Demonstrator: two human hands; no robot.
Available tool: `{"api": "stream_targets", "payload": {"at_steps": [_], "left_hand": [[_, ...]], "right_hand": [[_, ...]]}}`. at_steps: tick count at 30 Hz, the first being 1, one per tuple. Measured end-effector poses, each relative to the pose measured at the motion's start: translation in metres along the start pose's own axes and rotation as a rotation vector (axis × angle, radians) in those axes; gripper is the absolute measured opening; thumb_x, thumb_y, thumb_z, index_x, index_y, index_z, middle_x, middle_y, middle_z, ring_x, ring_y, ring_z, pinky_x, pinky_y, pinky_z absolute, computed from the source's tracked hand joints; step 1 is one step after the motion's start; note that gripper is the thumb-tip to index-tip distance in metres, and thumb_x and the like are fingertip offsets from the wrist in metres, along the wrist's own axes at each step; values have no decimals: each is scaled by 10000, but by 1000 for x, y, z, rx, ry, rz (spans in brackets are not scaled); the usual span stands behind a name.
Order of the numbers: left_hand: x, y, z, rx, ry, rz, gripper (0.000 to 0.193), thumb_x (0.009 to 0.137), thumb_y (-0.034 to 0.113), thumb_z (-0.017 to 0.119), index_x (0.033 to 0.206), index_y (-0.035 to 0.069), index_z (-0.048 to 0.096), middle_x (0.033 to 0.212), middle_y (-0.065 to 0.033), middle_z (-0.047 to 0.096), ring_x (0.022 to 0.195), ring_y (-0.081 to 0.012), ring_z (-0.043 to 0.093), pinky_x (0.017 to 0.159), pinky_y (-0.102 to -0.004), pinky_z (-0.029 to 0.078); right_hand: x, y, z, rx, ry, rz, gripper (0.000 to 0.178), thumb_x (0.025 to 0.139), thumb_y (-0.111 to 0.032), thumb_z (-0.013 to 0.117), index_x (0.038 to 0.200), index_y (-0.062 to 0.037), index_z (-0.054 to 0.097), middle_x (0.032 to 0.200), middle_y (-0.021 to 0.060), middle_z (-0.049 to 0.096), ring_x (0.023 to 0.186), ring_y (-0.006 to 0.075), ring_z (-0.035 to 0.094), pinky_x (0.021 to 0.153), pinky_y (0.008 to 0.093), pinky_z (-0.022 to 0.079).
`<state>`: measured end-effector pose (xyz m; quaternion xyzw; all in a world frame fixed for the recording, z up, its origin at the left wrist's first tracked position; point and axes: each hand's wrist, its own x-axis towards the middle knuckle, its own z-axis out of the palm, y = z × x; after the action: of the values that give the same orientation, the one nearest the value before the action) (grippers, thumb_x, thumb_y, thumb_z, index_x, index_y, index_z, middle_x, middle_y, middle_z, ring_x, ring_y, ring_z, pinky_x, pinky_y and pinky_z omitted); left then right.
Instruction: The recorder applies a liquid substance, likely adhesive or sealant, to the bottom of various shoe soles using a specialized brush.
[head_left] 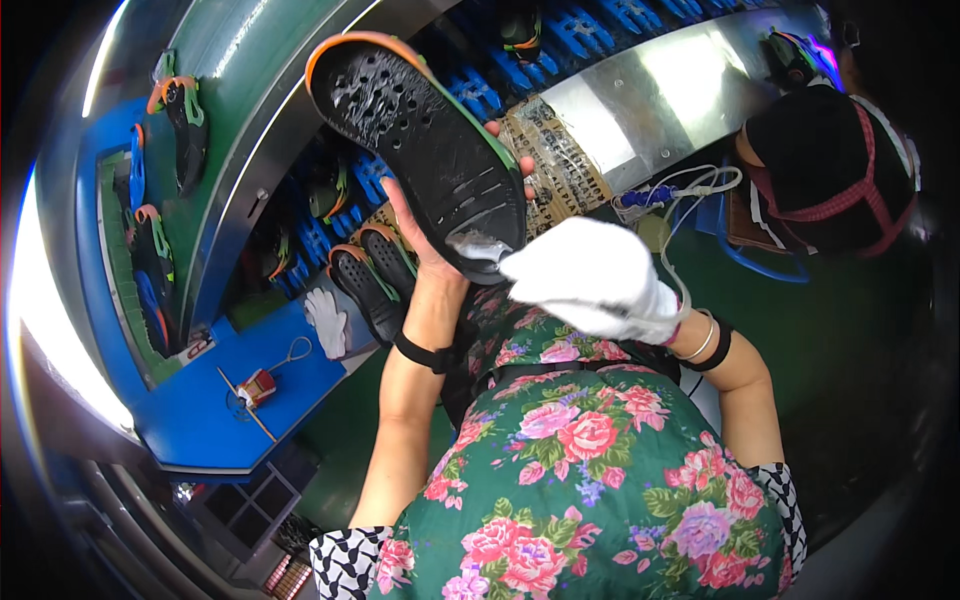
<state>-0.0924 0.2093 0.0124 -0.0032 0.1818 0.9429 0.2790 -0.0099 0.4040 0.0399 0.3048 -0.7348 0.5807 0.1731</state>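
Note:
My left hand (438, 268) grips a black shoe sole (440, 150) from beneath, thumb on one side and fingertips on the other. The sole is tilted up, its inner face toward me, with an orange and green rim and small holes at the wide end. That end and the heel have a wet-looking sheen. My right hand (595, 275), in a white glove, is closed at the heel. A pale, blurred tip reaches from it onto the sole; the glove hides what it holds.
More black soles (365, 285) stand in a pair beyond my left forearm. A blue table (195, 410) bears a white glove (326, 322) and a small red item on a stick. Blue racks line a metal-edged conveyor (650, 90). A person (830, 170) sits at the far right.

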Motion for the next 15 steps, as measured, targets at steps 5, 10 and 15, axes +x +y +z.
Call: {"api": "stream_targets", "payload": {"at_steps": [5,10,15], "left_hand": [[-3,1,-1,-36,-72,-85,1246,779,865,614,1597,-4,254,1434,-390,453,1256,-513,556,991,-575,554],[-6,2,-6,-109,27,-199,1195,815,847,587,1602,9,261,1537,-283,412,1187,-501,577,967,-581,553],[-5,9,-13,-41,-39,-211,1151,831,810,604,1599,18,275,1550,-225,407,1196,-496,560,955,-596,560]], "right_hand": [[-1,-3,-5,431,-4,216,201,763,-33,837,954,-86,804,981,96,785,893,260,754,804,358,594],[-5,5,0,8,-73,-59,253,812,-66,782,1062,-104,792,1086,86,777,924,263,734,782,361,595],[-3,-6,-7,340,-137,123,209,809,-85,809,1014,-122,806,1033,59,788,917,233,745,787,343,595]]}}
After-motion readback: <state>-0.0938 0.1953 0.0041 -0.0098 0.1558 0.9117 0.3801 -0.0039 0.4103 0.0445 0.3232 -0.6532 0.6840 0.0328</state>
